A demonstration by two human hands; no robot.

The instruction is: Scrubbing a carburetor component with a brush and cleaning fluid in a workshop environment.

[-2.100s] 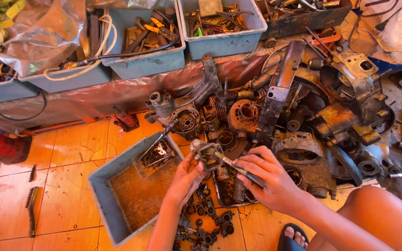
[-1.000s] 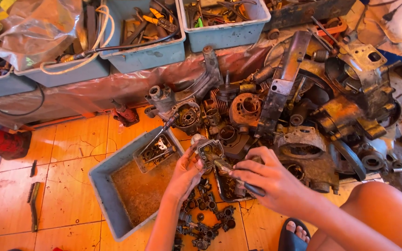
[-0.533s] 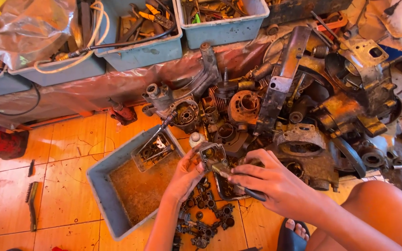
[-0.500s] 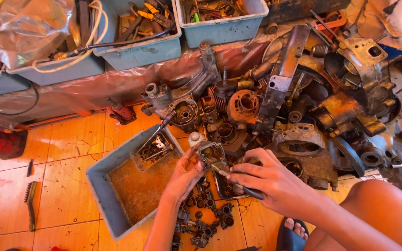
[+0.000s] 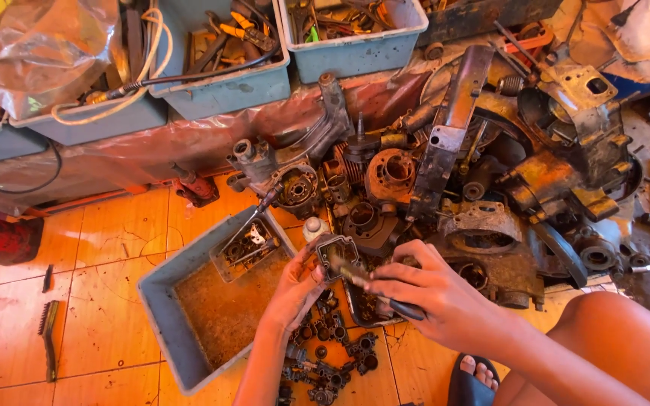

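Since the earlier frames the view has been drifting slightly down and left, while both hands have been staying over the same spot above the blue-grey tray (image 5: 161,316), still working the same small part.

The left hand (image 5: 295,289) is gripping a small grimy metal part (image 5: 334,252), a flat frame-like piece with an open middle, its fingers curled around the near edge and the thumb pressing on the side. The part is sitting just beyond the tray's right corner, above a scatter of small dark metal pieces (image 5: 332,357) lying on the orange floor tiles (image 5: 99,301).

The right hand (image 5: 430,297) is closing around a dark-handled tool (image 5: 385,297), fingers pressed together along the handle, index finger stretching forward along the shaft, and the tip is touching the held part.

Inside the tray a smaller square container of parts (image 5: 246,248) is resting against the far wall. Beyond the hands a heap of rusty engine casings (image 5: 490,173) is crowding the floor. Blue bins of tools (image 5: 227,56) are standing along the top. A wire brush (image 5: 47,338) is lying on the tiles at left. The person's bare knee (image 5: 618,346) and a sandalled foot (image 5: 475,376) are showing at lower right.
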